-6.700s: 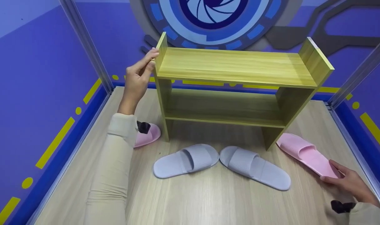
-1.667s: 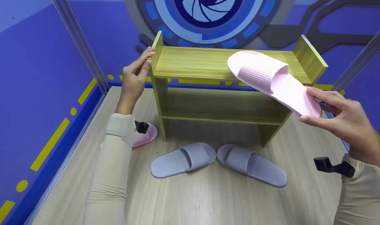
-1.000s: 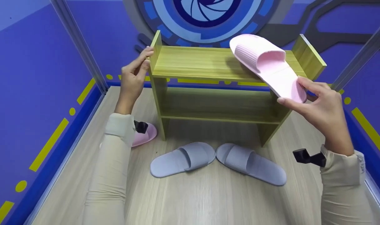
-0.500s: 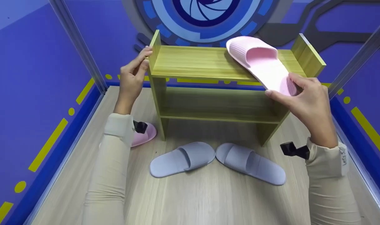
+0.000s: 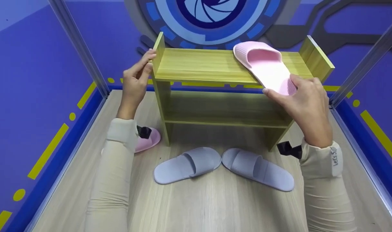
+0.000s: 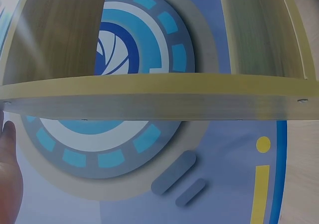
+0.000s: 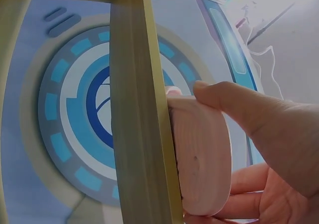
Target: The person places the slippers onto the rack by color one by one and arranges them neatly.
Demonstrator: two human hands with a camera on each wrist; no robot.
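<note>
A two-tier wooden shelf [image 5: 212,67] stands on the floor in the head view. My left hand [image 5: 136,80] grips the front edge of its left side panel near the top. My right hand [image 5: 307,104] pinches the heel of a pink slipper [image 5: 263,61], thumb on one side and fingers on the other. The slipper's toe points to the back over the top board, and its heel juts past the front edge. In the right wrist view the slipper's heel end [image 7: 204,159] is beside the board edge; whether it touches cannot be told.
Two grey slippers [image 5: 189,166] lie toe to toe on the floor before the shelf. Another pink slipper [image 5: 149,141] lies left of the shelf, partly hidden by my left sleeve. Blue walls [image 5: 31,96] with metal corner posts enclose the floor.
My right hand has lifted the pink slipper from the floor at the right, then carried it left and lowered it over the top board. My left hand keeps its hold on the side panel.
</note>
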